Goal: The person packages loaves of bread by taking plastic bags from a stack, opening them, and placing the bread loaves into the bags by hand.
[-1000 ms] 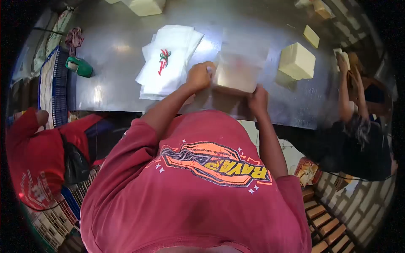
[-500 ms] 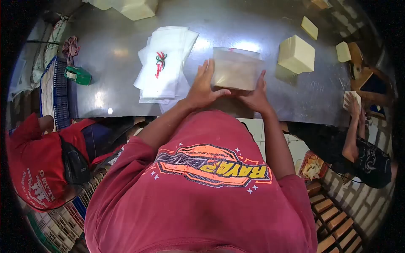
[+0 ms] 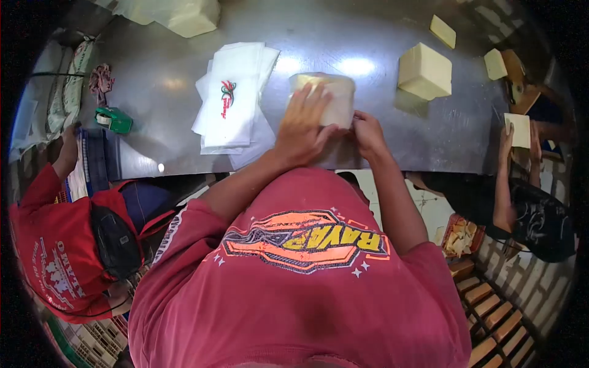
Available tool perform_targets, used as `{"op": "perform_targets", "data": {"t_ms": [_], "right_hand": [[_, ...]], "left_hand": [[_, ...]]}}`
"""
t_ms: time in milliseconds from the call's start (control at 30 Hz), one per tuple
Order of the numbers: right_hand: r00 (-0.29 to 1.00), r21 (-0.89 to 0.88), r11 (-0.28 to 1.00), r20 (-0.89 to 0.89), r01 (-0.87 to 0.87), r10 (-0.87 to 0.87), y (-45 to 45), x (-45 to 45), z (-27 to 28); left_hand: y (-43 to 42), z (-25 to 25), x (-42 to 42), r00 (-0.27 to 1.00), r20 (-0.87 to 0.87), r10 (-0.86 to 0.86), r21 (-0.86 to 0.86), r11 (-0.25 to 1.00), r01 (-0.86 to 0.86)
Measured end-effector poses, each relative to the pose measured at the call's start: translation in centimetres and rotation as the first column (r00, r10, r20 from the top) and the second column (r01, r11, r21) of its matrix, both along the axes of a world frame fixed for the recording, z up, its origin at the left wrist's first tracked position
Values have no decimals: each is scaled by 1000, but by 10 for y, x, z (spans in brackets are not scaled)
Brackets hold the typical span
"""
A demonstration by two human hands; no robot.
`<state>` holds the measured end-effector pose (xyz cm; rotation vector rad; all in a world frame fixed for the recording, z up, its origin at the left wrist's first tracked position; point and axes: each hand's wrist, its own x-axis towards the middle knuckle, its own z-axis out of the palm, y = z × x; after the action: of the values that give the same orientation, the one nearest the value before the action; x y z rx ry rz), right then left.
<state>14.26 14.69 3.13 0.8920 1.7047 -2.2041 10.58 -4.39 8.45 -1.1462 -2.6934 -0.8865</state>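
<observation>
A pale, crustless bread loaf (image 3: 340,101) in a clear plastic bag sits on the metal table in front of me. My left hand (image 3: 302,119) lies across the loaf's upper left side, fingers stretched out and thumb along the near edge. At the loaf's near right corner, my right hand (image 3: 370,136) is closed in a pinch on the bag's edge. Left of the loaf is a fanned stack of white plastic bags (image 3: 236,129) with a red and green print.
Right of me stand an unbagged bread loaf (image 3: 424,70) and loose slices (image 3: 443,32). A co-worker's hands hold a bread piece (image 3: 519,130) at the right edge. A green tape dispenser (image 3: 116,119) and a crumpled cloth (image 3: 101,84) lie left. Bagged loaves (image 3: 190,17) stand at the back.
The bagged loaf has shifted left and turned. My left hand has moved from its side onto its top. My right hand has closed on the bag near the loaf's right corner.
</observation>
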Motion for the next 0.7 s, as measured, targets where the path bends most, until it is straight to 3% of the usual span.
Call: {"op": "perform_targets", "data": {"t_ms": [100,200,233,267,333,367,400,433,467,500,533,600,633,700], "right_hand": [[986,15,988,56,-155,154,-9,-23,-16],[997,0,1000,-75,29,-29,-55,-35,41],[995,9,1000,-94,25,-24,-66,-37,57],[993,21,1000,-117,23,-21,-75,-36,71],[980,12,1000,-200,18,-16,-81,-31,93],[966,-7,1000,-259,13,-15,-83,-25,101],[949,-28,1000,-315,5,-13,-86,-20,107],[916,179,980,-375,-82,146,-80,-14,111],[885,428,903,-426,17,185,-75,-8,111],[851,638,758,-466,135,241,-71,-4,108],[817,788,558,-488,261,307,-68,1,105],[892,849,461,-393,257,225,-63,8,92],[918,876,412,-350,251,184,-62,9,91],[945,785,610,-272,108,183,-63,9,106]], "left_hand": [[-33,-2,-7,990,102,94,222,968,-115],[-63,-9,-26,937,317,148,379,886,-269],[-62,14,-27,836,548,-15,566,743,-358],[-64,16,-29,696,711,-95,584,631,-511],[-71,12,-46,343,877,-336,463,401,-791],[-76,-25,-56,287,923,-257,377,449,-810],[-74,-24,-52,352,926,-138,374,465,-802],[-69,-21,-47,411,912,-17,367,484,-795],[-67,-20,-44,466,879,104,358,503,-787],[-70,-21,-42,584,804,110,439,552,-709],[-70,-9,-38,617,749,240,337,664,-667],[-65,30,-32,689,566,452,75,805,-589],[-62,57,-32,711,517,477,-42,844,-535],[-77,52,-40,765,520,379,24,889,-457]]}}
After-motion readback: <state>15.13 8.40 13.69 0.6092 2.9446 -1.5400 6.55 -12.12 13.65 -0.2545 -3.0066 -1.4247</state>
